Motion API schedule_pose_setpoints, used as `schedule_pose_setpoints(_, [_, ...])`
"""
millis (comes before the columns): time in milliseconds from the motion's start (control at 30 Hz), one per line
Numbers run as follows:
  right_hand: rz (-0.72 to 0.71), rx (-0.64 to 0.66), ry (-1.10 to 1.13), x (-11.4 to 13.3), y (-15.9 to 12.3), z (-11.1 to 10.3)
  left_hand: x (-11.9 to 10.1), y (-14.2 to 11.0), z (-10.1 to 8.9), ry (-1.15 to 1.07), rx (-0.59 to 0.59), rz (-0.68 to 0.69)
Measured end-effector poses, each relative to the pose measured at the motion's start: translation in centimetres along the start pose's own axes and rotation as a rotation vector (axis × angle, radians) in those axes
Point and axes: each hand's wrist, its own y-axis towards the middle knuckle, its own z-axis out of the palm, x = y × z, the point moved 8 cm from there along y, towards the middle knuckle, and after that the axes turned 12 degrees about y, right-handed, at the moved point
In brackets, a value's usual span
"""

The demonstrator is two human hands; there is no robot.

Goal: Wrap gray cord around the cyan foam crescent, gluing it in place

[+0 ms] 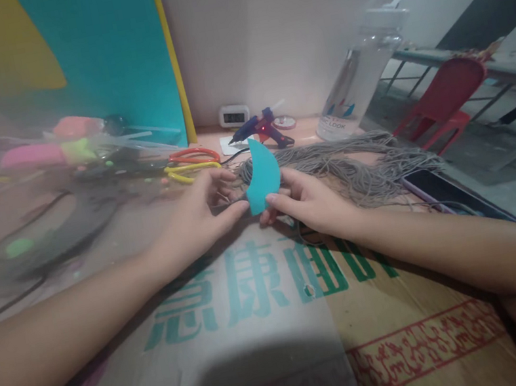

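Note:
A turquoise crescent-shaped piece (263, 175), like thin foam sheet or card, stands upright over the cardboard. My right hand (312, 200) pinches its lower right part, thumb in front and fingers behind. To the left, my left hand (205, 209) is curled with the thumb tip close to the piece's lower left edge. A thin grey cord runs between its thumb and fingers toward the piece; how the cord meets the piece is hidden. Behind both hands lies a loose bundle of grey cord (357, 162).
A glue gun (264, 127) with a red light sits at the back beside a small digital clock (234, 116). Scissors (192, 158) lie behind my left hand. A clear bottle (354, 89) and a phone (458, 194) are on the right. Printed cardboard (277, 356) covers the front.

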Motion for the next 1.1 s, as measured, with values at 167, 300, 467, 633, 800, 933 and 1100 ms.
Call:
schedule_pose_setpoints(167, [-0.015, 0.009, 0.108, -0.1, 0.0, -0.1, 1.3, 0.1, -0.7, 0.009, -0.048, -0.149])
schedule_pose_setpoints(300, [-0.053, -0.015, 0.263, -0.2, 0.1, -0.5, 2.3, 0.1, -0.1, -0.150, 0.032, -0.240])
schedule_pose_setpoints(467, [-0.047, 0.055, 0.188, -0.2, 0.3, 0.0, 1.5, 0.2, 0.7, -0.194, 0.142, -0.094])
schedule_pose_setpoints(633, [-0.156, -0.080, -0.010, 0.6, 0.3, -1.0, 1.7, -0.3, 0.4, -0.281, 0.120, -0.197])
schedule_pose_setpoints(800, [-0.067, -0.084, 0.032, 0.0, 0.6, -1.5, 0.8, -0.4, 0.6, -0.250, 0.181, -0.160])
schedule_pose_setpoints(933, [-0.023, -0.082, -0.064, -0.4, 0.8, -1.6, 0.6, -0.4, 0.6, -0.249, 0.189, -0.144])
schedule_pose_setpoints(1100, [0.038, -0.086, 0.245, -1.6, 0.9, -1.5, 0.0, -0.2, 0.3, -0.220, 0.189, -0.118])
